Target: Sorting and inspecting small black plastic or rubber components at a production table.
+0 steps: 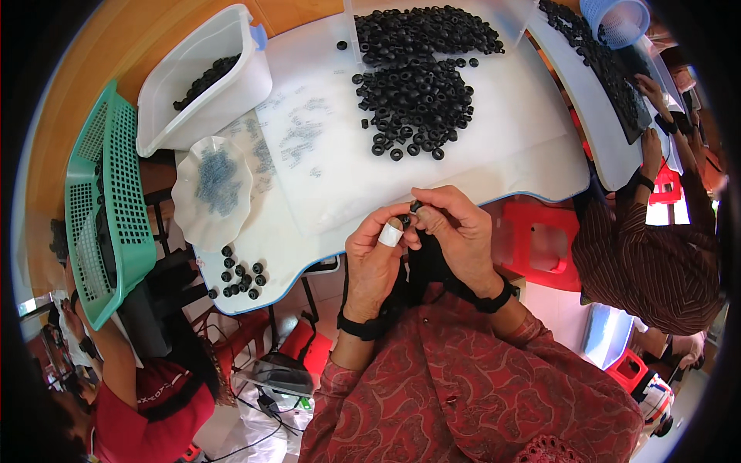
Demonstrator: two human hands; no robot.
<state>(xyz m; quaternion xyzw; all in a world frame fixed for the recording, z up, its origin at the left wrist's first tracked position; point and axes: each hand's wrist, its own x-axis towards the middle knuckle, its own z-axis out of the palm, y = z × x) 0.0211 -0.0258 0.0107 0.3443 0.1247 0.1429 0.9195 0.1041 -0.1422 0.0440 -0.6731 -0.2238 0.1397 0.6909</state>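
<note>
My hands meet in front of my chest, just off the near edge of the white table (502,166). My left hand (372,262), with white tape round its thumb, pinches a small black ring-shaped part (405,221). Against it, my right hand (469,243) grips another small black part (416,206) between thumb and fingertips; the fingers partly hide both. A heap of black ring-shaped parts (417,108) spreads from a tipped clear bin (521,17). At the near left corner sits a small group of black parts (240,271).
A scalloped white plate (187,212) holds tiny bluish-grey pieces, with more scattered on the table. Beyond it stand a white tub (164,100) and a green basket (139,208). A red stool (540,243) is at right. Other people work left and right.
</note>
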